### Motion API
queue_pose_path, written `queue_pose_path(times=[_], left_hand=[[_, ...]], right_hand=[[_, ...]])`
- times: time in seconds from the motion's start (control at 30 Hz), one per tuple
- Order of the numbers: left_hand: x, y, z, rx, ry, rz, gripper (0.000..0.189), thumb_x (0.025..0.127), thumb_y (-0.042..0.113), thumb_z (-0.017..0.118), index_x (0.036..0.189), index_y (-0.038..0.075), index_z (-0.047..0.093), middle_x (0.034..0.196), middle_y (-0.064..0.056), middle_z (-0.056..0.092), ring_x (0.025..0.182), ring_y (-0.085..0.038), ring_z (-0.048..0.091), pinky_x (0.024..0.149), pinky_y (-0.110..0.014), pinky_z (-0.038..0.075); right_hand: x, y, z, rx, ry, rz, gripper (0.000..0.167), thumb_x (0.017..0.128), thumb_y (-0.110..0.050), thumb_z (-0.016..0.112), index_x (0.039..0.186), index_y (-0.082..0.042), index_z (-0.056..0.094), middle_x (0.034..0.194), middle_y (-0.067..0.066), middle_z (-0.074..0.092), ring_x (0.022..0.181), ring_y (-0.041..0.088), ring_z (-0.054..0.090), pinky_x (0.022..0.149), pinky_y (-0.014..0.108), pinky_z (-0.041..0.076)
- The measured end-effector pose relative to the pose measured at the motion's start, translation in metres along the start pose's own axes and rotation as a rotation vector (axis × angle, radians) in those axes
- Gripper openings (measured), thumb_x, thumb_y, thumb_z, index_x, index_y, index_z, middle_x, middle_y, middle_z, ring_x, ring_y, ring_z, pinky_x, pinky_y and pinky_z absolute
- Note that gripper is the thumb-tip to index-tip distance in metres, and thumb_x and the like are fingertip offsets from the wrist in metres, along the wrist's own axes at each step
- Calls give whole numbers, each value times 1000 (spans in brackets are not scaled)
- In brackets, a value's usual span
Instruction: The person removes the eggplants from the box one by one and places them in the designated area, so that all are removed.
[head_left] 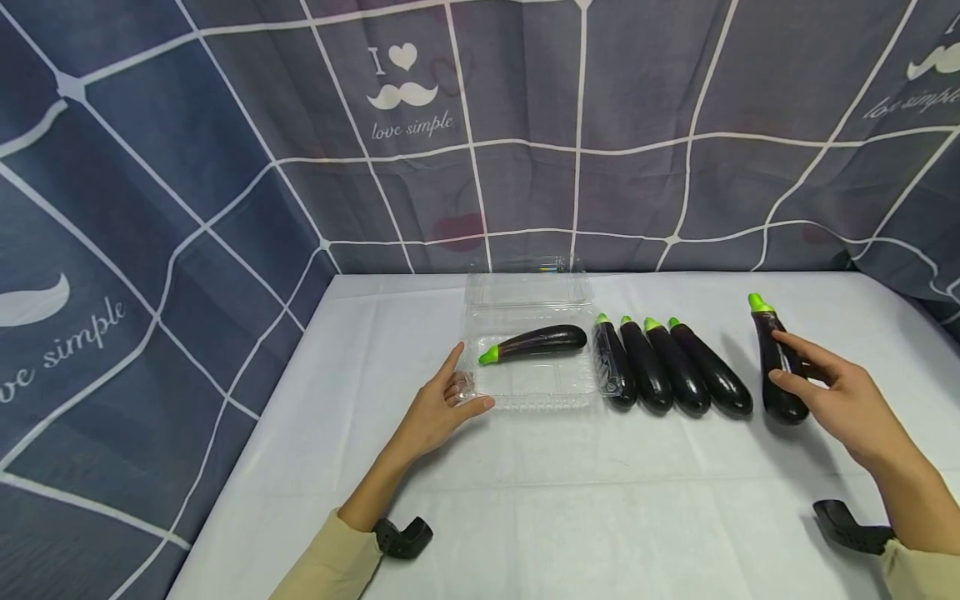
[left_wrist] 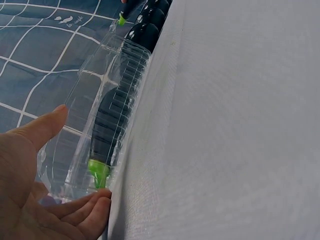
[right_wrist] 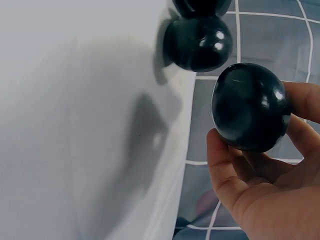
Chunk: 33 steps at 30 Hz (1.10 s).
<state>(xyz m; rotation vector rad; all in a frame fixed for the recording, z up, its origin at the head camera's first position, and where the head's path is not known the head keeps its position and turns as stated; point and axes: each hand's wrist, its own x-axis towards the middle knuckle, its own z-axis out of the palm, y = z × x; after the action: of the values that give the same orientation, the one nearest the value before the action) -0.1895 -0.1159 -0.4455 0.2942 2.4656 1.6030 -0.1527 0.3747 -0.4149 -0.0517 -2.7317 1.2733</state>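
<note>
A clear plastic clamshell container (head_left: 536, 379) lies with its lid raised at the back, and one eggplant (head_left: 542, 342) rests crosswise in it, green stem to the left. My left hand (head_left: 438, 408) grips the container's left front corner, thumb along the front edge and fingers at the side. In the left wrist view, the fingertips (left_wrist: 102, 195) are right by that eggplant's green stem. Another eggplant (head_left: 770, 354) is in my right hand (head_left: 843, 400), pinched between thumb and fingers, stem pointing away. The right wrist view shows its dark round end (right_wrist: 250, 107) between the fingers, above the table.
Several eggplants (head_left: 678, 371) lie side by side on the white-covered table (head_left: 570, 508), between the container and my right hand. The leftmost one overlaps the container's right edge. A grey cloth (head_left: 637, 100) with white lines hangs behind and to the left.
</note>
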Motion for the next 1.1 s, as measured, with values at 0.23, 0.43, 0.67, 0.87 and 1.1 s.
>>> queue_pose_path(times=[0.23, 0.43, 0.67, 0.87, 1.1], left_hand=[[0, 0, 0, 4, 4, -8, 99, 85, 44, 78, 160, 29, 16, 149, -21, 40, 136, -29, 41, 108, -38, 40], [0, -1, -1, 1, 0, -7, 100, 85, 44, 78, 160, 29, 15, 151, -21, 37, 137, -30, 40, 109, -38, 39], [-1, -1, 0, 4, -3, 0, 99, 85, 43, 78, 160, 28, 15, 150, -23, 37, 137, -30, 41, 108, -37, 40], [-1, -1, 0, -3, -4, 9, 98, 87, 38, 78, 160, 26, 14, 150, -26, 36, 137, -33, 40, 109, -38, 39], [0, -2, 1, 2, 0, 16, 98, 86, 39, 78, 160, 24, 15, 149, -27, 37, 136, -34, 41, 108, -38, 39]], right_hand=[[6, 8, 2, 0, -31, 13, 63, 100, -19, 61, 156, -16, 33, 140, 40, 35, 95, -9, 36, 65, 4, 38], [7, 16, 4, -13, -70, 21, 64, 99, -21, 62, 156, -14, 33, 137, 37, 36, 96, -1, 37, 65, 10, 34], [8, 19, 7, -19, -106, 15, 64, 100, -22, 62, 156, -12, 32, 138, 39, 34, 100, 2, 37, 66, 10, 33], [14, 20, 7, 1, -103, 2, 62, 99, -22, 63, 154, -13, 36, 136, 37, 38, 95, -6, 39, 67, 9, 34], [18, 22, 8, 0, -148, 14, 63, 100, -24, 61, 155, -11, 33, 138, 38, 34, 96, 1, 41, 67, 11, 37]])
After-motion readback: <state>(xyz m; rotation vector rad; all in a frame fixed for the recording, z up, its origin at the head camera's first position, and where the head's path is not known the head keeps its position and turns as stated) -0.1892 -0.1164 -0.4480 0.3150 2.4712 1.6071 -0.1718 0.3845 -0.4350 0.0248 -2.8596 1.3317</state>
